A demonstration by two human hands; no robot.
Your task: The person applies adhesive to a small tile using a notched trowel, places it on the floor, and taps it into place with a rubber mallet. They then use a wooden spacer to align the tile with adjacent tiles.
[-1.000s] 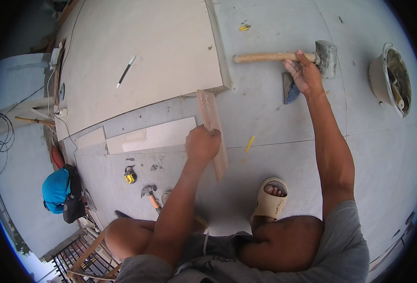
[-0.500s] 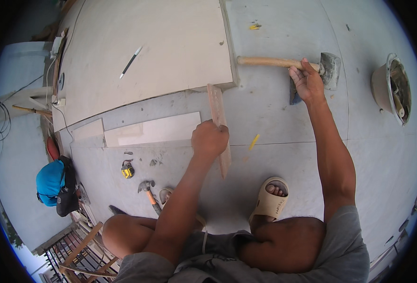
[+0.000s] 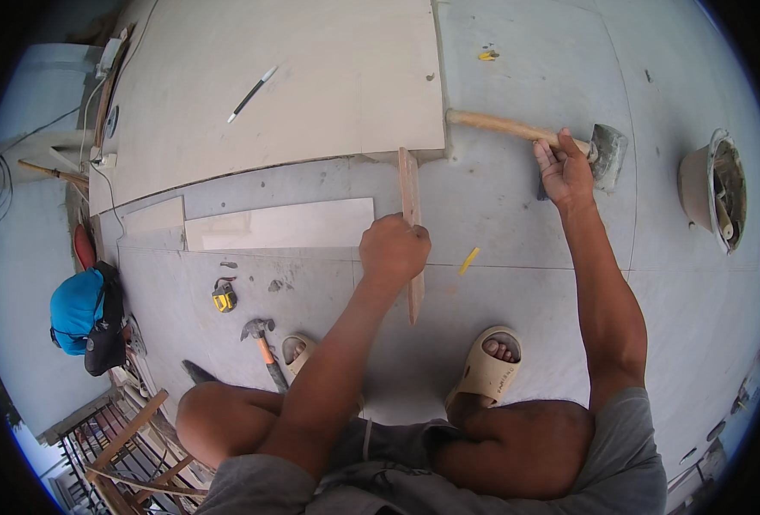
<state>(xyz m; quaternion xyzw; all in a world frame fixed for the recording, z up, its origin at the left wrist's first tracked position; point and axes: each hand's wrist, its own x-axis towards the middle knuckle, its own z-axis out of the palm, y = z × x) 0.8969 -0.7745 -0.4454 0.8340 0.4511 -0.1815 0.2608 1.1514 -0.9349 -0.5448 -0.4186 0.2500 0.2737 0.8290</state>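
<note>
My left hand grips a narrow tile strip, held on edge near the corner of the large beige tiled platform. My right hand holds a mallet by its wooden handle, close to the grey, dirty head. A dark blue object, mostly hidden, lies behind that hand. Cut white tile strips lie along the platform's front edge. A yellow sliver is on the grey floor right of the held strip, and a black and white marker rests on the platform.
A bucket with tools stands at right. A tape measure and claw hammer lie front left, beside my sandalled feet. A blue and black bag, cables and a metal railing with wooden pieces are at far left.
The mallet and my right hand have moved lower in the picture. My left hand and its strip have shifted right, the strip now more upright. The whole view has shifted slightly.
</note>
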